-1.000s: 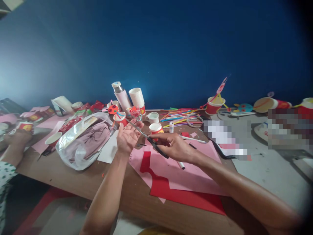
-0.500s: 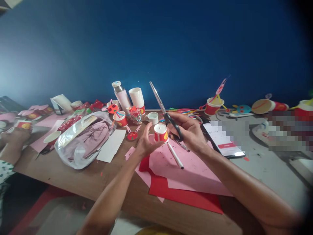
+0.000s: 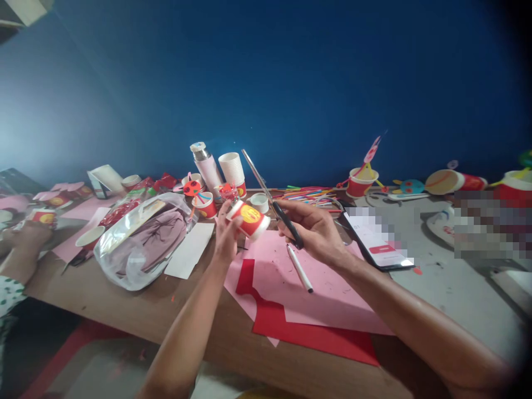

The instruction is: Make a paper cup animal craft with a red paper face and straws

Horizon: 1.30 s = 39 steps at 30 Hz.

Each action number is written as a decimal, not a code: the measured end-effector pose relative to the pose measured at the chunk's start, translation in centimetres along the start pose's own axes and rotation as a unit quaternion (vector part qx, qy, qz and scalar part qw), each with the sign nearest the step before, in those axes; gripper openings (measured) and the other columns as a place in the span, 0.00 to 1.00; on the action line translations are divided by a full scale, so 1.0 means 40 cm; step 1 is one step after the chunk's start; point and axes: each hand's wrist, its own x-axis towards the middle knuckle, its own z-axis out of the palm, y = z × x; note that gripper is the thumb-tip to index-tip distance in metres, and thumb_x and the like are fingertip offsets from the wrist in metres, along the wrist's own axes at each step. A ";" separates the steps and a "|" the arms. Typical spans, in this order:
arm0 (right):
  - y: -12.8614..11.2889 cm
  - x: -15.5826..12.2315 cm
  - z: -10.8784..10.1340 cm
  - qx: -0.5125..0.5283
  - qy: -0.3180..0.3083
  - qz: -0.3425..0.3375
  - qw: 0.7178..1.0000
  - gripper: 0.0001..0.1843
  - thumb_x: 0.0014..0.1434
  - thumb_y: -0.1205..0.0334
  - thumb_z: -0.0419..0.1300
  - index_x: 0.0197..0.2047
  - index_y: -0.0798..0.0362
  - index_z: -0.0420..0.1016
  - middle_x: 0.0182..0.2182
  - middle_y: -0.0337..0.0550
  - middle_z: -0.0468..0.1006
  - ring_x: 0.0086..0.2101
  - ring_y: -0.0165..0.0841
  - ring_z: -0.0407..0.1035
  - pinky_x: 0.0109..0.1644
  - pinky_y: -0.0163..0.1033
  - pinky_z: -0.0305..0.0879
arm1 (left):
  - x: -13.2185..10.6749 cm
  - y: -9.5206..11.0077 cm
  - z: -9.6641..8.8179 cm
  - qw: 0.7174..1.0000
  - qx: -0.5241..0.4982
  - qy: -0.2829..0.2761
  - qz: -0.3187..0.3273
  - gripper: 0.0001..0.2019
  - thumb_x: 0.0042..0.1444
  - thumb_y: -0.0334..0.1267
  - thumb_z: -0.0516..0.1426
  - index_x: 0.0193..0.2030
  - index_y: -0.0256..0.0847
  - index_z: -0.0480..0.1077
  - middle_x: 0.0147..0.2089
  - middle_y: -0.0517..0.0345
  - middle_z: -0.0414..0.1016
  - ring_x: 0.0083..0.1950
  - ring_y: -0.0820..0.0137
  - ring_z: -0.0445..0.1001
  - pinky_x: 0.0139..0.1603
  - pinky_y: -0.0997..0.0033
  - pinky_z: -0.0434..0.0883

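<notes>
The two hands are working apart above the worktop (image 3: 124, 305). The left hand (image 3: 226, 239) is clasping a red paper cup (image 3: 248, 217) with a yellow print, and the cup is tilting in the air over the far left part of a pink sheet (image 3: 332, 291). The right hand (image 3: 318, 230) is gripping scissors (image 3: 277, 209) by their black handles, just right of the cup, and the blades are pointing up toward the far left. Below the hands, a white marker (image 3: 299, 270) is lying on the pink sheet, and red paper (image 3: 316, 341) is showing along its near edge. A phone (image 3: 378, 241) is resting to the right, while a plastic bag (image 3: 133, 244) and a white sheet (image 3: 191, 250) are lying to the left. Farther back, a flask (image 3: 206, 170) is standing beside stacked cups (image 3: 231, 167). At the far left, another person's hand (image 3: 33, 235) is holding a similar cup (image 3: 42, 216).
</notes>
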 end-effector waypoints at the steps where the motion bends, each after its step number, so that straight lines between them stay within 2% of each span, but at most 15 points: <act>1: -0.001 -0.001 0.000 -0.026 -0.003 0.000 1.000 0.21 0.53 0.60 0.60 0.51 0.53 0.70 0.22 0.36 0.70 0.20 0.25 0.61 0.20 0.30 0.58 | 0.009 0.012 -0.016 0.998 -0.060 0.016 -0.020 0.20 0.45 0.36 0.61 0.48 0.41 0.68 0.46 0.53 0.75 0.49 0.62 0.72 0.48 0.64 0.70; 3: -0.002 -0.003 0.002 -0.109 -0.015 -0.005 0.994 0.20 0.54 0.61 0.58 0.51 0.53 0.71 0.23 0.37 0.71 0.21 0.25 0.62 0.22 0.31 0.59 | 0.021 0.027 -0.049 0.988 -0.139 0.046 -0.057 0.14 0.47 0.39 0.59 0.42 0.39 0.71 0.41 0.53 0.76 0.46 0.62 0.73 0.46 0.63 0.71; 6: -0.002 -0.007 0.006 -0.251 -0.057 -0.008 0.966 0.19 0.54 0.66 0.56 0.50 0.51 0.73 0.27 0.38 0.74 0.25 0.26 0.63 0.28 0.32 0.59 | 0.026 0.032 -0.082 0.968 -0.211 0.054 -0.124 0.15 0.49 0.47 0.55 0.40 0.40 0.71 0.39 0.53 0.77 0.44 0.59 0.74 0.41 0.58 0.72; 9: -0.004 -0.014 0.011 -0.357 -0.102 -0.017 0.928 0.20 0.52 0.68 0.54 0.48 0.47 0.74 0.26 0.36 0.75 0.24 0.26 0.63 0.29 0.32 0.55 | 0.025 0.028 -0.086 0.955 -0.251 0.055 -0.146 0.17 0.51 0.49 0.52 0.40 0.42 0.71 0.40 0.52 0.77 0.46 0.58 0.73 0.38 0.58 0.72; 11: -0.009 -0.018 0.013 -0.406 -0.105 -0.035 0.907 0.19 0.52 0.67 0.54 0.47 0.47 0.74 0.26 0.35 0.76 0.23 0.26 0.62 0.28 0.32 0.53 | 0.025 0.026 -0.080 0.952 -0.262 0.064 -0.147 0.16 0.53 0.47 0.51 0.42 0.41 0.71 0.41 0.51 0.77 0.47 0.58 0.73 0.38 0.60 0.72; 17: -0.021 -0.029 0.017 -0.462 -0.092 -0.073 0.879 0.22 0.53 0.66 0.53 0.53 0.47 0.69 0.31 0.38 0.78 0.26 0.28 0.66 0.30 0.32 0.52 | 0.031 0.028 -0.065 0.959 -0.244 0.078 -0.119 0.14 0.55 0.43 0.52 0.44 0.39 0.71 0.38 0.52 0.78 0.44 0.62 0.74 0.41 0.61 0.72; 21: -0.004 -0.030 0.024 -0.541 -0.135 -0.042 0.829 0.17 0.55 0.65 0.51 0.46 0.48 0.73 0.31 0.39 0.79 0.27 0.30 0.68 0.28 0.34 0.49 | 0.021 0.023 -0.048 0.964 -0.229 0.066 -0.117 0.12 0.56 0.40 0.52 0.43 0.39 0.71 0.37 0.54 0.79 0.42 0.64 0.76 0.40 0.64 0.73; 25: 0.017 -0.024 0.023 -0.592 -0.138 -0.014 0.794 0.15 0.56 0.61 0.49 0.43 0.49 0.74 0.31 0.42 0.80 0.29 0.34 0.71 0.28 0.36 0.49 | 0.005 0.003 -0.023 0.971 -0.189 0.065 -0.134 0.12 0.58 0.39 0.53 0.44 0.38 0.71 0.35 0.56 0.79 0.38 0.67 0.77 0.38 0.69 0.74; 31: 0.025 -0.018 0.014 -0.617 -0.151 0.016 0.772 0.13 0.56 0.62 0.49 0.36 0.53 0.74 0.32 0.47 0.79 0.32 0.39 0.73 0.31 0.37 0.56 | -0.010 -0.022 0.009 0.972 -0.159 0.068 -0.161 0.10 0.59 0.38 0.52 0.44 0.39 0.71 0.31 0.59 0.79 0.33 0.71 0.77 0.34 0.74 0.74; 35: 0.029 -0.016 0.014 -0.631 -0.155 0.026 0.760 0.13 0.56 0.64 0.48 0.36 0.55 0.74 0.32 0.49 0.79 0.33 0.41 0.73 0.32 0.38 0.59 | -0.013 -0.028 0.026 0.969 -0.164 0.083 -0.163 0.11 0.60 0.37 0.50 0.43 0.37 0.71 0.31 0.58 0.79 0.32 0.72 0.77 0.33 0.75 0.74; 39: 0.031 -0.020 0.016 -0.631 -0.157 0.009 0.759 0.15 0.56 0.66 0.47 0.36 0.56 0.75 0.32 0.51 0.79 0.33 0.42 0.73 0.30 0.38 0.59 | -0.012 -0.035 0.029 0.968 -0.165 0.092 -0.167 0.11 0.61 0.37 0.49 0.41 0.36 0.71 0.29 0.59 0.79 0.30 0.74 0.77 0.32 0.78 0.73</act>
